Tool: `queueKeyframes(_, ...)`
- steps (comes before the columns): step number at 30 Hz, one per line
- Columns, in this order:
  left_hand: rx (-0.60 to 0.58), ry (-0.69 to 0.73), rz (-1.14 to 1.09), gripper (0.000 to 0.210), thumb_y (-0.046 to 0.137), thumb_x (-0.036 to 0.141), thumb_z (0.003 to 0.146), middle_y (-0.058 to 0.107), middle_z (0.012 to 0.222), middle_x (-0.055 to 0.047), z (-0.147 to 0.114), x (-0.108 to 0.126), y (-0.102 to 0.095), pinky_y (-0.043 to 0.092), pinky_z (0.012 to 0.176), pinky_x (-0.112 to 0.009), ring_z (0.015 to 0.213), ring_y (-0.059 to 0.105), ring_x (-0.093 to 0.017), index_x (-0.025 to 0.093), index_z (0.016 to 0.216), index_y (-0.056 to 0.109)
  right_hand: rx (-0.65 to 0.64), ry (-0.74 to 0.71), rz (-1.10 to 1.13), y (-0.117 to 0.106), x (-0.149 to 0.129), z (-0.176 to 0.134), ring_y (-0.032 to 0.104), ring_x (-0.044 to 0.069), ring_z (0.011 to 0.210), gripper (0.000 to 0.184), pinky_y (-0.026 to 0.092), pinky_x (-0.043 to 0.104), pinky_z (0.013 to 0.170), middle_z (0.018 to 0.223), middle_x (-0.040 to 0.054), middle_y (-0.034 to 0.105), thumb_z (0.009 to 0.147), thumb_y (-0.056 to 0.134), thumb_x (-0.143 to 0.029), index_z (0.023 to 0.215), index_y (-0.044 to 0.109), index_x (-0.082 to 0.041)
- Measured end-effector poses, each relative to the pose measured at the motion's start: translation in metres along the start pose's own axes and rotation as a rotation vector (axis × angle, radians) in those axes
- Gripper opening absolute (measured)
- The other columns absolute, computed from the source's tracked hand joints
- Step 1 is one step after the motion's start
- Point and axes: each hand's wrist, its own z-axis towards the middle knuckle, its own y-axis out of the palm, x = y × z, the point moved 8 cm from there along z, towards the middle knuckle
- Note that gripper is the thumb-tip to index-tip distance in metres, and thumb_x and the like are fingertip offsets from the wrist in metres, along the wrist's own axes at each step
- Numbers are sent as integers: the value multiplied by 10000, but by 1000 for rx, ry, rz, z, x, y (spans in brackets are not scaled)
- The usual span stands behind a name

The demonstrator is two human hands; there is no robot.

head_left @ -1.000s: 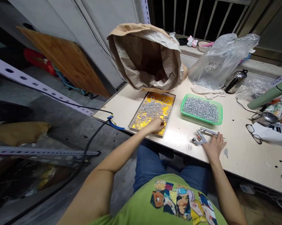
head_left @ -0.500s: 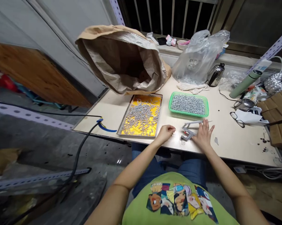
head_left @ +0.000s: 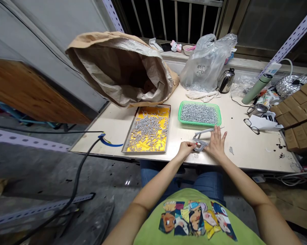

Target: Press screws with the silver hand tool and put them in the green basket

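A grey metal lever tool with a coil spring (head_left: 200,145) stands near the table's front edge. My left hand (head_left: 185,151) is closed in a pinch at the tool's left side; whatever its fingertips hold is too small to make out. My right hand (head_left: 216,145) lies at the tool's right, fingers spread and stretched across its long upper arm. Left of the hands, a shallow tray (head_left: 166,147) with a yellow lining bears many small grey metal pieces (head_left: 147,128). Behind the tool is a green plastic basket (head_left: 179,119) full of small shiny metal parts (head_left: 199,113).
A large open paper sack (head_left: 117,71) leans over the tray's far side. At the back are a clear plastic bag (head_left: 200,68), a cloth (head_left: 203,95) and a steel pot (head_left: 227,81). Glasses (head_left: 252,126), a green flask (head_left: 257,89) and cardboard boxes (head_left: 300,112) sit at right.
My left hand has moved right, from the bare tabletop to the tool's left side. My right hand stays spread on the tool. The whole view has shifted slightly.
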Motion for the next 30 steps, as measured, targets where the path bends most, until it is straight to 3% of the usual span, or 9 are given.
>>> queueKeyframes(6, -36, -38, 48, 163, 743, 58, 547, 609, 486, -12, -1, 0, 2, 465, 535, -254, 473, 546, -105, 119, 469, 613, 16, -1, 22, 3, -2, -3, 26, 342, 1461, 774, -56, 620, 1128, 1538, 303, 184, 834, 396, -575, 1331, 386, 18)
queueKeyframes(10, -42, -40, 27, 165, 751, 79, 542, 609, 492, -7, -3, 1, 3, 446, 506, -232, 472, 541, -96, 124, 476, 607, 55, -10, 30, -2, -2, -1, 132, 360, 1431, 741, -5, 632, 1127, 1483, 298, 307, 836, 412, -571, 1296, 425, 10)
queueKeyframes(12, -51, -55, 20, 186, 781, 119, 528, 602, 492, -2, -3, 0, 2, 437, 491, -227, 470, 534, -94, 130, 482, 601, 53, -14, 28, -6, -2, 1, 279, 370, 1361, 665, 81, 613, 1129, 1390, 280, 439, 828, 446, -570, 1207, 509, -27)
queueKeyframes(14, -64, -75, 13, 203, 811, 175, 511, 586, 487, 6, -3, -1, 0, 398, 463, -210, 457, 506, -80, 131, 511, 613, -16, -1, 15, -6, -1, 5, 455, 348, 1203, 572, 250, 545, 1084, 1221, 250, 574, 824, 474, -565, 1086, 576, -66)
queueKeyframes(17, -60, -100, -42, 282, 823, 328, 526, 585, 516, 11, -2, -1, -8, 300, 420, -189, 435, 447, -52, 125, 612, 648, -172, 38, -25, 1, 1, 10, 571, 287, 986, 462, 422, 388, 871, 1008, 198, 656, 851, 476, -505, 1027, 593, -95)
queueKeyframes(20, -26, -119, -67, 405, 759, 501, 593, 614, 575, -17, -2, 0, -15, 279, 426, -193, 445, 459, -55, 118, 658, 642, -250, 30, -40, 8, 0, 14, 609, 249, 847, 355, 414, 311, 711, 876, 153, 684, 884, 452, -423, 988, 607, -120)
queueKeyframes(24, -85, -152, -19, 490, 682, 598, 647, 630, 594, -56, -6, 2, -9, 287, 439, -198, 467, 507, -71, 110, 633, 642, -287, -21, -32, 15, -6, 17, 600, 211, 728, 279, 368, 274, 633, 764, 107, 685, 889, 453, -377, 895, 620, -153)
queueKeyframes(27, -124, -160, -44, 460, 742, 558, 594, 597, 537, -31, -8, 3, -3, 260, 422, -201, 429, 466, -61, 107, 614, 652, -252, -41, -31, 10, -9, 19, 589, 230, 854, 302, 387, 286, 696, 873, 134, 687, 884, 455, -391, 957, 612, -143)
queueKeyframes(30, -158, -150, -18, 359, 825, 407, 514, 544, 452, 10, -7, 2, 2, 261, 414, -207, 375, 380, -40, 95, 619, 682, -170, -51, -16, 3, -9, 21, 551, 270, 981, 419, 404, 351, 838, 1001, 176, 662, 855, 476, -499, 970, 616, -121)
